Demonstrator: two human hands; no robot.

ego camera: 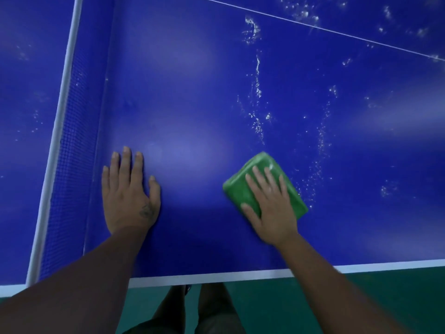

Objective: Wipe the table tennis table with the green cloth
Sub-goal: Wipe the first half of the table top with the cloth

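The right hand [271, 203] lies flat with fingers spread on the folded green cloth [262, 186], pressing it to the table [187, 92] at about four o'clock from the middle of the view, while the left hand [130, 191] rests open and empty at eight o'clock, near the net [72, 141]. The cloth looks soft, light and nubby, best held down by the palm. The blue top is smooth, hard and glossy, with white specks from twelve to three o'clock.
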